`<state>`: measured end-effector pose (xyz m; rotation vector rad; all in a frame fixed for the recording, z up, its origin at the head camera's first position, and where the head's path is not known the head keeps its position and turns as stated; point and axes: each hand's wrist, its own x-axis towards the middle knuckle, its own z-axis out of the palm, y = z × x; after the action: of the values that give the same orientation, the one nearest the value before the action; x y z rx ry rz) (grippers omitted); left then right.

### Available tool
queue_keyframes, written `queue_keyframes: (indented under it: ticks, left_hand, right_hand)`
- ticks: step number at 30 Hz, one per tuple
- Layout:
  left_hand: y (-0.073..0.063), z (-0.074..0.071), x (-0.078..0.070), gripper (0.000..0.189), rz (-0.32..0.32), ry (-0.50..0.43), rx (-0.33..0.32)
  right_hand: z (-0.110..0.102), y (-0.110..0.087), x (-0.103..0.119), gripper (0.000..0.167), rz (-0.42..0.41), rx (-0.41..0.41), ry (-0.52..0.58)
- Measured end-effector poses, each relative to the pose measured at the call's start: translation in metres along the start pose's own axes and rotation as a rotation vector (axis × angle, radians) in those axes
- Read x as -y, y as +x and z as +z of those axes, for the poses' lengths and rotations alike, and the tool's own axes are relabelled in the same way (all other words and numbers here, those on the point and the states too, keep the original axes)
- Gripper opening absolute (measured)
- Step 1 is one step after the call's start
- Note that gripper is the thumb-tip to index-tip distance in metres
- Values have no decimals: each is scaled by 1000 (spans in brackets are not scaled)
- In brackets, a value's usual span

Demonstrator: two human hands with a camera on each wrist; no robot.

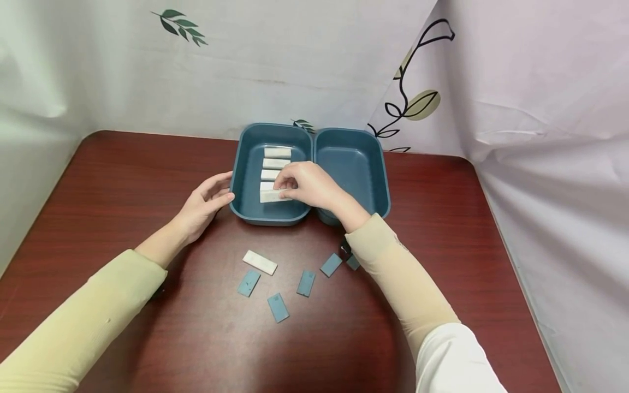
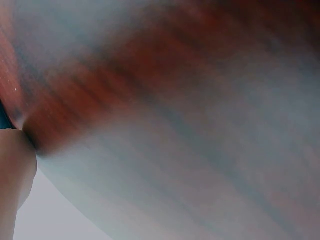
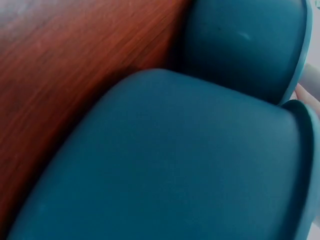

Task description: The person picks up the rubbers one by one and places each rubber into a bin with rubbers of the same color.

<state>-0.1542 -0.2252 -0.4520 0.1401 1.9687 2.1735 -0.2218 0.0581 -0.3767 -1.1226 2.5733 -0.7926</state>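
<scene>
Pinching 1 white block (image 1: 269,197), the right hand (image 1: 310,184) dips into the left box (image 1: 267,221), apparently beside 4 placed blocks (image 1: 277,153); the relaxed left hand (image 1: 197,210) touches its side. Outside, 1 white bar (image 1: 260,262) and 5 blue tiles (image 1: 306,283) seem left.

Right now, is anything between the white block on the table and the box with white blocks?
Only the front wall of the box; nothing else visible lies between it and the white block.

1. No text, label, brand or number can be read in any view.
2. Small dark marks on the nearest blue tile (image 1: 278,308) and the blue tile to its right (image 1: 306,283) are too tiny to make out.
</scene>
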Motion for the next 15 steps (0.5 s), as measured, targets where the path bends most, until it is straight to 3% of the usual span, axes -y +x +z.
queue_keyframes:
  ticks: [15]
  left_hand:
    - [3, 1, 3, 53, -4, -4, -3]
  right_hand:
    - [5, 13, -7, 10, 72, 84, -83]
